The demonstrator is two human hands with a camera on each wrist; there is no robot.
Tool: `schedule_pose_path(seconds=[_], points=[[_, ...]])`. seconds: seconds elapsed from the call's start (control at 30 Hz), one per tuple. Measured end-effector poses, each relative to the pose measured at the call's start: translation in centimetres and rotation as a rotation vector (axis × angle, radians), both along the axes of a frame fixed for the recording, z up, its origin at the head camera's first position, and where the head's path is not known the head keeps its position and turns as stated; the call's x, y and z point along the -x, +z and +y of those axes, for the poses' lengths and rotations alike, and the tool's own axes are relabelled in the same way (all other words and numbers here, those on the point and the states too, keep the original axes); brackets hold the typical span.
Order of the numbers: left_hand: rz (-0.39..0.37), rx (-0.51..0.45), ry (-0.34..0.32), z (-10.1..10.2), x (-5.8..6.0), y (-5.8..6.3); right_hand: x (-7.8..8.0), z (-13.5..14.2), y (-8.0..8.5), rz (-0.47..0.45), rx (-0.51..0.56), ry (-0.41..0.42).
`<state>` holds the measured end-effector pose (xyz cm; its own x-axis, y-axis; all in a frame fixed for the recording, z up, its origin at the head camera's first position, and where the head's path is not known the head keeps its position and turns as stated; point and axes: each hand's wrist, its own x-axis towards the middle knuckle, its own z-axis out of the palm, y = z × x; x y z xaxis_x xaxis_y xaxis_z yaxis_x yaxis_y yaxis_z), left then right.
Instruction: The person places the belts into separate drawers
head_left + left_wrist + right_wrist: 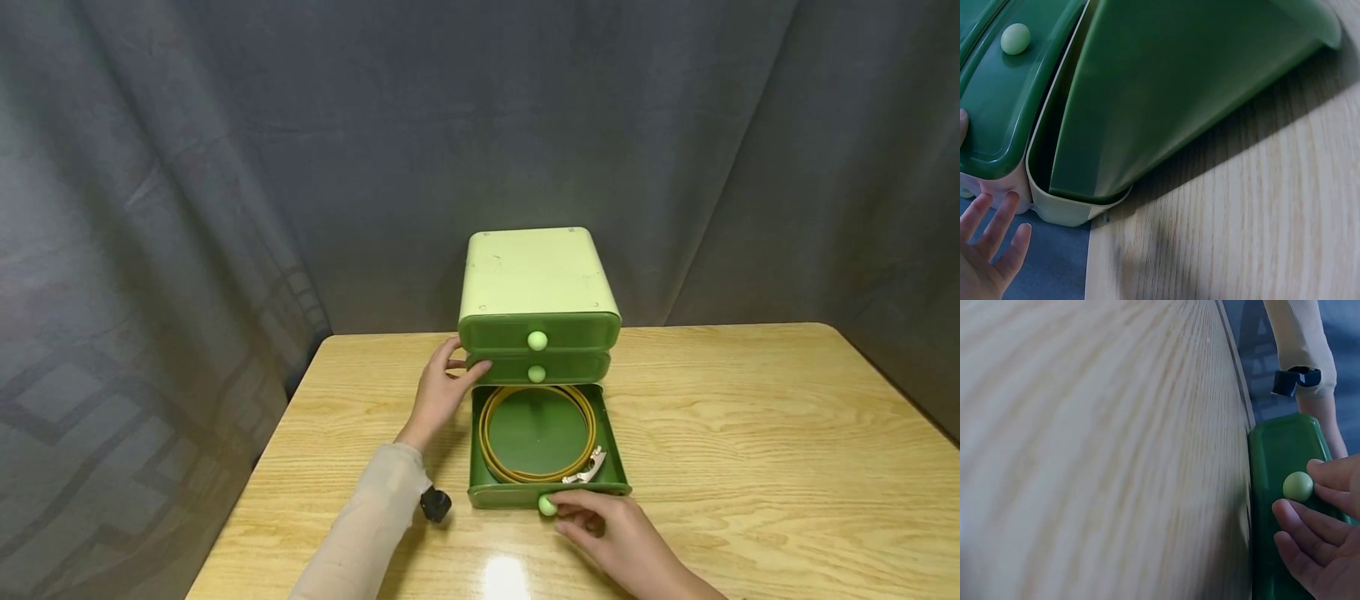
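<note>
A small cabinet point(536, 271) with a pale green top and dark green drawers stands on the table. Its bottom drawer point(611, 454) is pulled far out. Inside lie a coiled yellow-brown band point(486, 442), possibly a belt, and a pale metallic piece point(588, 471). My left hand point(437, 392) rests against the cabinet's left side, its thumb on the middle drawer front point(573, 368). In the left wrist view its fingers point(1004, 222) are spread and fairly straight. Beside the bottom drawer's round knob point(548, 505), my right hand point(1329, 550) has loosely bent fingers, with a fingertip touching the knob.
The wooden table point(750, 433) extends on both sides of the cabinet. A dark curtain point(525, 125) hangs behind the table and along its left. A black device point(435, 504) is on the left wrist. The upper two drawers are closed.
</note>
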<state>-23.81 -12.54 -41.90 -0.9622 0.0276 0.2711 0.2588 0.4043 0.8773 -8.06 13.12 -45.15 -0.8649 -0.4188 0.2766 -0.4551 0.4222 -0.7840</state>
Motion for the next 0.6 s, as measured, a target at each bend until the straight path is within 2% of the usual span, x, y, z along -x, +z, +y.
schedule_pose_path(seconds=[0.4,0.6], points=[[0.000,0.002,-0.001,-0.08,0.00,0.07,0.18,-0.47,-0.06,-0.125,0.020,-0.018],[0.007,-0.003,-0.004,-0.13,0.04,-0.03,0.28,-0.64,-0.23,-0.149,0.029,-0.031]])
